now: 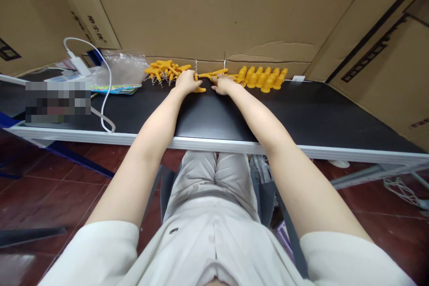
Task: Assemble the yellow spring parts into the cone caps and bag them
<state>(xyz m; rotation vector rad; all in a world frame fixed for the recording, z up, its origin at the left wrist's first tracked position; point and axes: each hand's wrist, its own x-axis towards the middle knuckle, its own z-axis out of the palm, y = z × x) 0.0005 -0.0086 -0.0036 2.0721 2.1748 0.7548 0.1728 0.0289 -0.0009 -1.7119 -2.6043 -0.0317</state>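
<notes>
Red floor tiles lie below, and the person's lap in pale clothes sits closest of all. Next comes the black surface with its white front edge. Both bare arms reach far across it to the back.

Out there, the left hand lies palm down on a small orange piece, fingers curled over it. How tight that grip is cannot be told. The right hand also lies palm down, its fingertips touching a long orange piece that lies flat between both hands. Whether it holds that piece is hard to tell.

Left of the hands sits a heap of orange parts with thin wire springs mixed in. Right of the hands, orange cone pieces stand upright in rows. Farther left, a clear plastic bag lies near a white cable. One patch on the left is blurred out.

Big brown cardboard sheets make the wall behind it all. Small parts under the hands are hidden.
</notes>
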